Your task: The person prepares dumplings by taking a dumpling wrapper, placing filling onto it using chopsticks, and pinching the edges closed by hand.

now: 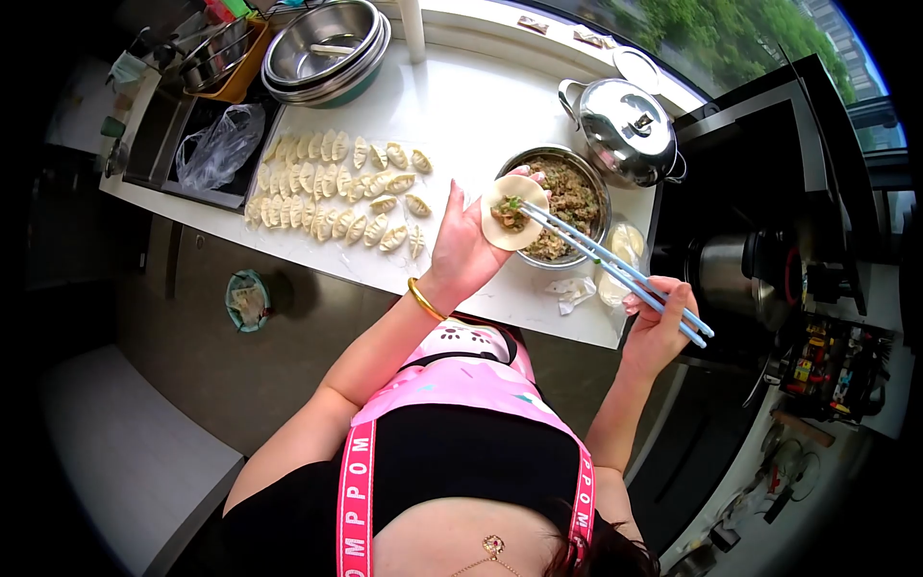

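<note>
A round dough wrapper (pixel 499 234) lies on the fingers of my left hand (pixel 463 245), beside and partly over the bowl of filling (pixel 577 197). On the wrapper sits a small heap of meat and green filling (pixel 511 213). My right hand (pixel 660 325) grips light blue chopsticks (pixel 625 274), whose tips touch that heap. A bit of green clings to the chopsticks partway along. Rows of folded dumplings (pixel 336 181) rest on the white counter (pixel 461 115) to the left of my left hand.
A lidded steel pot (pixel 630 130) stands behind the bowl. Bagged dough (pixel 620 260) and crumpled plastic (pixel 571 293) lie right of it. Nested steel bowls (pixel 327 58) are at the back left, near a sink holding a plastic bag (pixel 221 144). The stove (pixel 735 192) is at the right.
</note>
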### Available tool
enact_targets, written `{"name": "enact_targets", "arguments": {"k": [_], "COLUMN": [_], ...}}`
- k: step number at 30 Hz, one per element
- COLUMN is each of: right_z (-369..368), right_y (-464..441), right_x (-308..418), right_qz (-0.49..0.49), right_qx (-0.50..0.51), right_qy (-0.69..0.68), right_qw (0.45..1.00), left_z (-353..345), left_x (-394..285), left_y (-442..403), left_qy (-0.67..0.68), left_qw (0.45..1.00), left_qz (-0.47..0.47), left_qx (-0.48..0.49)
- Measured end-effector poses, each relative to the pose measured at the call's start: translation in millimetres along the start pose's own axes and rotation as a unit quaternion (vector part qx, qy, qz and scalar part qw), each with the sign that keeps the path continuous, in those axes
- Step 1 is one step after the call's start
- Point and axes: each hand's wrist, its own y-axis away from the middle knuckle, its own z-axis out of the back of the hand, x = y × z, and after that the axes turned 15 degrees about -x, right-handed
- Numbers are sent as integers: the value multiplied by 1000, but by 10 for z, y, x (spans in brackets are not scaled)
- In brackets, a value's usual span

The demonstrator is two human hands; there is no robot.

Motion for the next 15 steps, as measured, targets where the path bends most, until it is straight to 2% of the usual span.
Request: {"name": "enact_targets", "arguments": {"k": [6, 8, 13, 15], "right_z": [-10, 31, -66, -84], "right_y": [1, -62, -132, -147], "right_x": [-91, -101, -246, -283], "right_qz": [-26, -24, -107, -113], "right_qx": [-19, -17, -60, -58], "right_qy": [49, -20, -72, -71], "right_qw": [998, 999, 990, 989], "left_z": [-4, -27, -63, -54], "left_x": [-11, -16, -12, -3], "left_y": [26, 53, 105, 118], "left_qy": [-3, -7, -15, 1], "left_qw": [1000, 1000, 1000, 999], "left_qz": [3, 4, 23, 37], "left_qx": [11, 7, 10, -7]}}
